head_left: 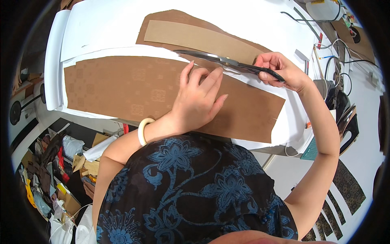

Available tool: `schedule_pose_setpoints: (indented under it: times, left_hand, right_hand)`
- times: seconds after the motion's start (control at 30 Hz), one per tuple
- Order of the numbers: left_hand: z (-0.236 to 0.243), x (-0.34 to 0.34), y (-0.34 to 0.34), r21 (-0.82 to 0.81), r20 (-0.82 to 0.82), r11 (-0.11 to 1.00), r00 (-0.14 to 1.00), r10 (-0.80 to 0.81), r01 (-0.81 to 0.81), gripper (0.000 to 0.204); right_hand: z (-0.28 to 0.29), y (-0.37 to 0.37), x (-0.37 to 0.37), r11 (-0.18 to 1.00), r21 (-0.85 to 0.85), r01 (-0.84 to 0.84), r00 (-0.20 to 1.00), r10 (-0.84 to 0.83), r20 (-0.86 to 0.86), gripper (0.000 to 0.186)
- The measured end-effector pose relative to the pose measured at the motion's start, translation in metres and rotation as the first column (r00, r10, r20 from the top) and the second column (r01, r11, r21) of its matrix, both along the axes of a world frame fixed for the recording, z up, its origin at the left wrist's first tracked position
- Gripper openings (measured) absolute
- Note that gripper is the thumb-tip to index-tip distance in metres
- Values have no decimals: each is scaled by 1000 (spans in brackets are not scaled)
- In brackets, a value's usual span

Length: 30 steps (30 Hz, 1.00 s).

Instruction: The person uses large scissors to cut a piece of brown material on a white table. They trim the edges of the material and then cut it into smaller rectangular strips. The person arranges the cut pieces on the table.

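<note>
My right hand (pixel 284 71) grips the black handles of a pair of large scissors (pixel 227 61). Their blades point left, over the gap between two brown pieces of material. Across the near side lies the wide brown patterned piece (pixel 118 83), with my left hand (pixel 197 95) resting on it, fingers spread and tips close to the blades. Beyond the scissors is a second brown piece (pixel 172 17), partly covered by a long tan strip (pixel 191 36). Whether the blades touch the material is hard to tell.
White paper (pixel 105 24) covers the table, with a rolled edge (pixel 57 61) at the left. Cables and small tools lie at the far right. A box of scraps (pixel 61 162) stands below left; dark patterned strips (pixel 345 187) lie on the floor at right.
</note>
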<state>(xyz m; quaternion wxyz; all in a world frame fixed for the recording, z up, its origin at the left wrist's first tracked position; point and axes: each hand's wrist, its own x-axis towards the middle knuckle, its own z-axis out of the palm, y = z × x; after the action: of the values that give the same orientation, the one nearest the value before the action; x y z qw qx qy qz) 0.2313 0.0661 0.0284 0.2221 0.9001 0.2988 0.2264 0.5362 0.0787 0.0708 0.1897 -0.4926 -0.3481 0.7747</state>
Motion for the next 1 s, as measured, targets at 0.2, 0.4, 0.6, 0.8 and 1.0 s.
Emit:
schedule_pose_setpoints:
  times: [0.2, 0.4, 0.6, 0.8, 1.0]
  left_hand:
    - [1, -2, 1, -5, 1, 1000, 1000, 1, -1, 48]
    - [2, -3, -2, -10, 16, 1000, 1000, 1, 0, 47]
    - [13, -24, 2, -194, 241, 972, 967, -84, 133, 45]
    - [54, -169, 17, -751, 445, 570, 893, 64, 333, 17]
    - [61, -378, -5, -963, -198, 132, 949, 244, -235, 8]
  right_hand:
    - [1, 4, -4, 1000, -24, 6, 1000, -6, -16, 23]
    - [-1, 5, -7, 999, -32, 30, 999, -31, -43, 23]
    - [7, -5, -7, 994, 113, 11, 1000, -11, -1, 28]
    - [41, -86, 28, 765, 531, 365, 878, -472, 76, 45]
    - [-16, -217, 38, 273, 925, 263, 141, -960, 243, 29]
